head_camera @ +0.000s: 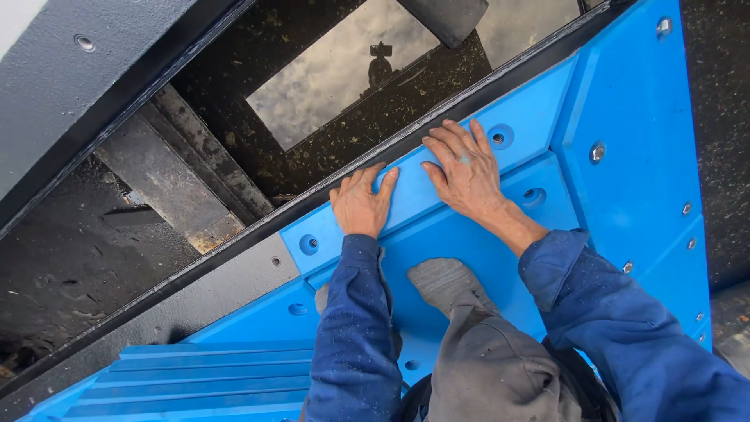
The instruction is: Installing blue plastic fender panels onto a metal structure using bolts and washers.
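Note:
My left hand (361,204) lies flat, palm down, on a bright blue plastic strip (406,199) that runs diagonally along a black metal edge (312,199). My right hand (461,168) rests on the same strip a little further up, fingers spread, holding nothing. Both arms wear dark blue sleeves. Below the hands my grey shoe (445,281) stands on a blue panel (484,250), with my grey trouser leg (492,367) over it.
Recessed bolt holes (309,244) and bolt heads (598,152) dot the blue panels. Ribbed blue steps (203,379) lie at the lower left. Beyond the black edge a drop opens onto dark wet beams (168,180) and still water (336,74) reflecting sky.

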